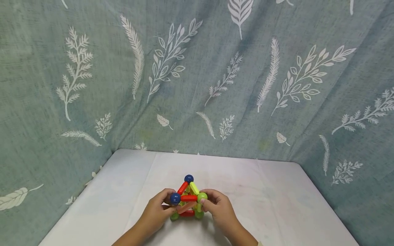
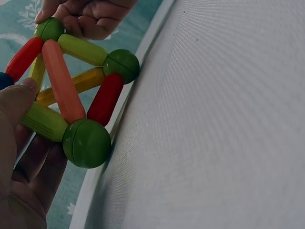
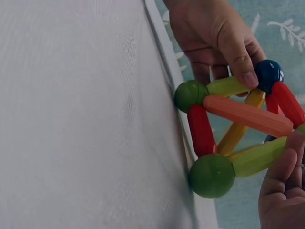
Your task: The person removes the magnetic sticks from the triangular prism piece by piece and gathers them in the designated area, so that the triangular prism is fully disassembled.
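Observation:
A magnetic rod-and-ball model (image 1: 188, 198) stands near the front middle of the table, held between both hands. My left hand (image 1: 155, 212) pinches the blue ball (image 1: 175, 199) at its upper left corner, thumb in front. On the upper right, my right hand (image 1: 224, 209) pinches a green ball (image 1: 202, 197). A red rod joins those two balls. Behind them a second blue ball (image 1: 189, 178) tops a red and a yellow-green rod. An orange rod (image 2: 63, 81) slants across the front face, above a short red rod (image 3: 201, 130) between two lower green balls. Fingers partly hide the sides.
The white-covered table (image 1: 264, 191) spreads out around the model. A grey-green cloth (image 1: 191, 85) with white leaf prints hangs behind the table and along both sides.

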The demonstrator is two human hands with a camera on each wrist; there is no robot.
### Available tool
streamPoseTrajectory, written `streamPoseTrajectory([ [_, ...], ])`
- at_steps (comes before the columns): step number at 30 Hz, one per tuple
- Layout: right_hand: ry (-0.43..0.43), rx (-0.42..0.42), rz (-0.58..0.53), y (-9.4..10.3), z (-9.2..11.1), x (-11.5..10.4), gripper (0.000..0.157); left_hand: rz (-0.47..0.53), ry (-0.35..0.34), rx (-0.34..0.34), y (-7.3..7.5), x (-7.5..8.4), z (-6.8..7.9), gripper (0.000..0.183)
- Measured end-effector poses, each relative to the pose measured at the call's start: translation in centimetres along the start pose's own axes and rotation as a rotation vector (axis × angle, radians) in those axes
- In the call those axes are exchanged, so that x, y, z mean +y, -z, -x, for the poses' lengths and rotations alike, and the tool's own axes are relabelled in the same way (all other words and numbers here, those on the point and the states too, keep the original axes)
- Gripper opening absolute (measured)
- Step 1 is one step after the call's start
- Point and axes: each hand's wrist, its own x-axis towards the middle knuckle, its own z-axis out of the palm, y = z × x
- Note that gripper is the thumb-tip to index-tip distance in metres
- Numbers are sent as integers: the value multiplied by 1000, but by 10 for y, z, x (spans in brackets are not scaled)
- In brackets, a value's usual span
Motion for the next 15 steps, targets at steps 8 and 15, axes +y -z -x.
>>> streamPoseTrajectory([
  [8, 25, -16, -19, 7, 0, 3, 32, -22, 28, 42, -1, 0, -1, 38],
  [15, 28, -50, -31, 10, 0, 4, 36, -22, 42, 47, -1, 0, -2, 39],
])
